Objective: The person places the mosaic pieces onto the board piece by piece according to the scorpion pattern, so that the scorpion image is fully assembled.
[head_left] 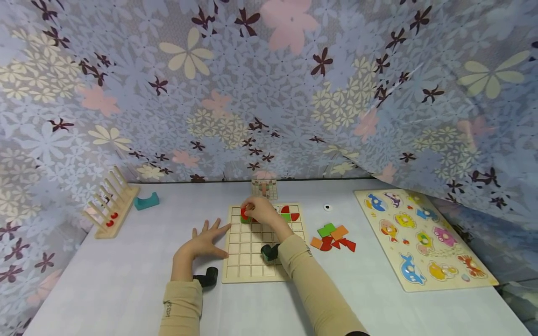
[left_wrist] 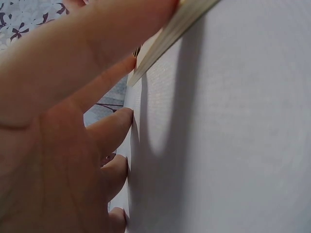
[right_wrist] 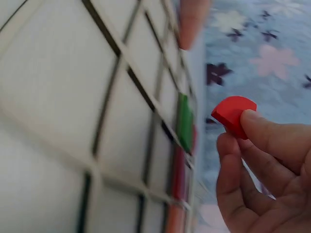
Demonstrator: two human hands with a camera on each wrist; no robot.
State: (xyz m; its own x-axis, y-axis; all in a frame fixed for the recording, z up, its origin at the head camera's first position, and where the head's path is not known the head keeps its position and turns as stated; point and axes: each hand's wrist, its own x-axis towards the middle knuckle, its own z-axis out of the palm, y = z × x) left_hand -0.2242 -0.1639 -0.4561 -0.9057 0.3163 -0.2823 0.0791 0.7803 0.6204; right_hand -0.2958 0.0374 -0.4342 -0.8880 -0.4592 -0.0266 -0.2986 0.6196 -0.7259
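My right hand (head_left: 265,213) pinches a small red wooden piece (right_wrist: 235,111) with a curved edge between thumb and fingers. It is held over the top-left part of a wooden grid board (head_left: 245,261), close to a green piece (right_wrist: 185,121) set in the grid. Further right in the top rows sit another green piece (head_left: 286,217) and red curved pieces (head_left: 295,217); the forearm and hand hide part of that area. My left hand (head_left: 201,245) rests on the table with fingers spread, its thumb and index finger touching the board's left edge.
Loose green, red and orange pieces (head_left: 339,232) lie right of the board. A patterned card (head_left: 265,189) stands behind it. At the right is an animal puzzle board (head_left: 395,233); at the left, a peg stand (head_left: 119,207) with red beads and a teal block (head_left: 147,202).
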